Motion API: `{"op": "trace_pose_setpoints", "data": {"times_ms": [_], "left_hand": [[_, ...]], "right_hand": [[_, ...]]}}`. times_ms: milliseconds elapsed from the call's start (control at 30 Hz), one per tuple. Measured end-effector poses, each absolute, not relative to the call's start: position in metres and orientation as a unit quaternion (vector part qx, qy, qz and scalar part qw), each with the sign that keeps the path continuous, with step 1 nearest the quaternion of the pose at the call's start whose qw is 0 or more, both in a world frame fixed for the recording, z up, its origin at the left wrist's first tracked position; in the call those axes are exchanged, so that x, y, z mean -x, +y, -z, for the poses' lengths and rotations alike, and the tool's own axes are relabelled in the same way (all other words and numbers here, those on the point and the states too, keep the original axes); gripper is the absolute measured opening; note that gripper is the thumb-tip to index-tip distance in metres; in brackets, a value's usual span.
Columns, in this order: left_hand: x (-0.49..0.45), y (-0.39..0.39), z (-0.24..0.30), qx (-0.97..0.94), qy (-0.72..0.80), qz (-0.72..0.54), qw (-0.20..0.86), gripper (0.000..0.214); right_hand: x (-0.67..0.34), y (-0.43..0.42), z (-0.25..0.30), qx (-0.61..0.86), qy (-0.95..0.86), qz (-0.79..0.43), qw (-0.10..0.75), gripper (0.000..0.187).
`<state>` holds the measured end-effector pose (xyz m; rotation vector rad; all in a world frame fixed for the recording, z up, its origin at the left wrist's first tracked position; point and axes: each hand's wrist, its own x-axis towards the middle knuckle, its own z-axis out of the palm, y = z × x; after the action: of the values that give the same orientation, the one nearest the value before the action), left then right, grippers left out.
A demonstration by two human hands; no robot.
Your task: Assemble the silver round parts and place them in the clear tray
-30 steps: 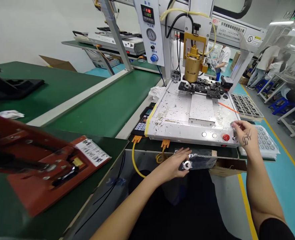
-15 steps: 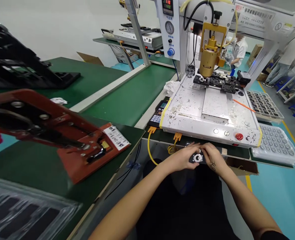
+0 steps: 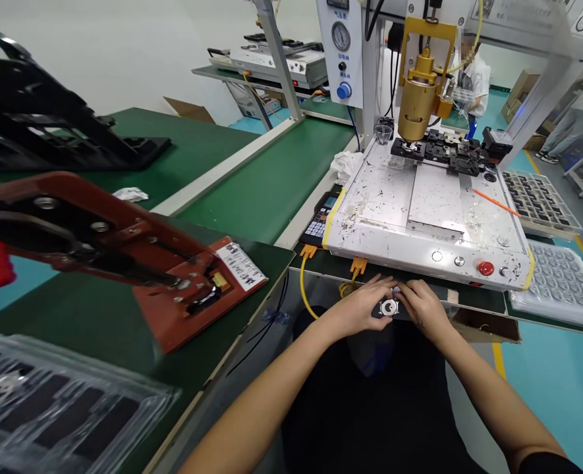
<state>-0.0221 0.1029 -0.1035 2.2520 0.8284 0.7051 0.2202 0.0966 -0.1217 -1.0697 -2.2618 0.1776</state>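
In front of my lap, just below the bench edge, my left hand (image 3: pixel 363 308) grips a small black block with a round silver metal part (image 3: pixel 388 307) facing up. Its thumb lies along the near side and its fingers curl over the far side. My right hand (image 3: pixel 423 304) is closed against the far right side of the block, fingertips bent together next to the left fingers. A tiny pale thing (image 3: pixel 396 290) shows between the fingertips of both hands, too small to name.
Ahead stands a white press machine (image 3: pixel 370 224) with a gold cylinder head (image 3: pixel 416 108) over black fixtures (image 3: pixel 449 155). A clear tray of round parts (image 3: pixel 558 283) sits at right. On the left bench are a red toggle press (image 3: pixel 172 289) and a plastic tray (image 3: pixel 74 421).
The view has swung a little, so the bench and machine sit further right. My right fingers have drawn in closer over the block, covering more of its right side. My left hand keeps its grip.
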Motion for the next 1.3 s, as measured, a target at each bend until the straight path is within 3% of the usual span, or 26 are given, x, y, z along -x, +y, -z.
{"op": "trace_pose_setpoints", "data": {"times_ms": [267,433,533,700,767,900,967,1067,1300], "left_hand": [[0.028,0.110,0.099,-0.856,0.293,-0.243,0.349,0.034],[0.028,0.113,0.097,-0.840,0.305,-0.226,0.388,0.030],[0.026,0.112,0.094,-0.827,0.315,-0.227,0.407,0.028],[0.024,0.110,0.092,-0.810,0.327,-0.241,0.423,0.028],[0.023,0.109,0.093,-0.808,0.327,-0.248,0.422,0.028],[0.021,0.106,0.095,-0.811,0.326,-0.258,0.411,0.029],[0.020,0.106,0.095,-0.810,0.328,-0.260,0.410,0.031],[0.022,0.109,0.090,-0.801,0.335,-0.260,0.423,0.036],[0.035,0.111,0.082,-0.793,0.331,-0.282,0.426,0.037]], "right_hand": [[-0.225,0.079,0.131,0.352,-0.856,-0.021,0.379,0.026],[-0.251,0.064,0.064,0.413,-0.789,0.016,0.455,0.019],[-0.287,0.091,0.011,0.549,-0.676,0.052,0.489,0.018],[-0.343,0.159,-0.035,0.625,-0.679,-0.010,0.386,0.035],[-0.344,0.163,-0.038,0.618,-0.692,0.026,0.373,0.035],[-0.299,0.122,-0.020,0.543,-0.714,0.129,0.423,0.030],[-0.264,0.098,0.006,0.450,-0.780,0.049,0.431,0.018],[-0.219,0.085,0.054,0.395,-0.829,-0.125,0.376,0.022],[-0.203,0.107,0.113,0.440,-0.814,-0.112,0.363,0.017]]}}
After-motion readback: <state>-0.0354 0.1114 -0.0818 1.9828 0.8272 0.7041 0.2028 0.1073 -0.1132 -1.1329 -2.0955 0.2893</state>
